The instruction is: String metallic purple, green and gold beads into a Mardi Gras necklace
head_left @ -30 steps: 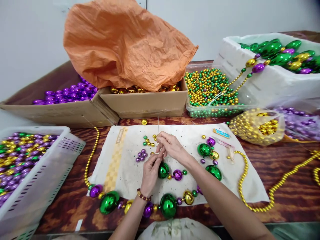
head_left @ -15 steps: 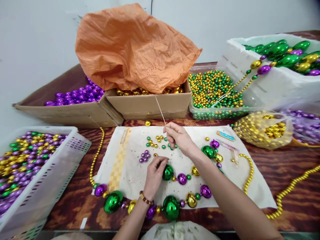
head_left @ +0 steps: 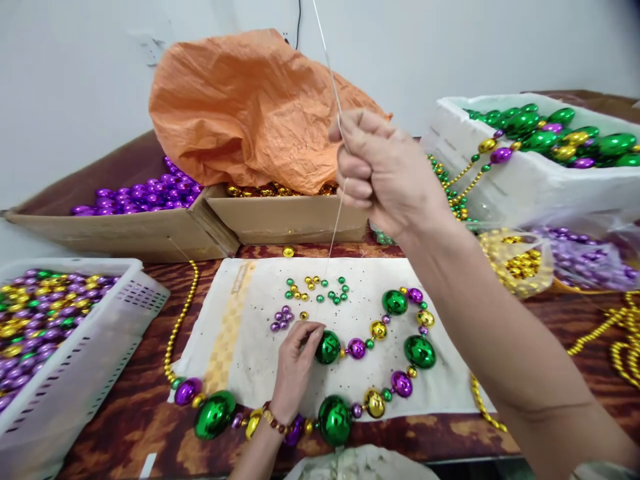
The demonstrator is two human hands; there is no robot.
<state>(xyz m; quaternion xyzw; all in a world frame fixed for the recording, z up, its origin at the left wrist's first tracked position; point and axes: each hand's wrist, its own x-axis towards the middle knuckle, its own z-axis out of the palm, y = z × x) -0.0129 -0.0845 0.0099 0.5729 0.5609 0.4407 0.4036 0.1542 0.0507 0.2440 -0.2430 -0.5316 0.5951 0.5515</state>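
My right hand (head_left: 387,173) is raised above the cloth, fingers closed on a thin white thread (head_left: 327,57). The thread runs up out of view and also down towards the left fingertips. Low over the cloth, my left hand (head_left: 296,353) pinches at the thread's lower part beside a large green bead (head_left: 328,347); its fingertips partly hide what they grip. From that bead a strand of green, purple and gold beads (head_left: 401,383) curves round to the right and back along the front edge. Loose small green beads (head_left: 341,288), gold beads (head_left: 304,315) and purple beads (head_left: 283,318) lie beyond the left hand.
A white basket of mixed beads (head_left: 127,313) stands left. Behind are a carton of purple beads (head_left: 115,230), a carton of gold beads (head_left: 285,223) under an orange sheet (head_left: 250,107), and a foam box (head_left: 505,173). Bagged gold beads (head_left: 517,263) lie right.
My right hand has risen towards me and upward, drawing the thread up with it. My left hand stays pinched by the large green bead. The view has shifted slightly.
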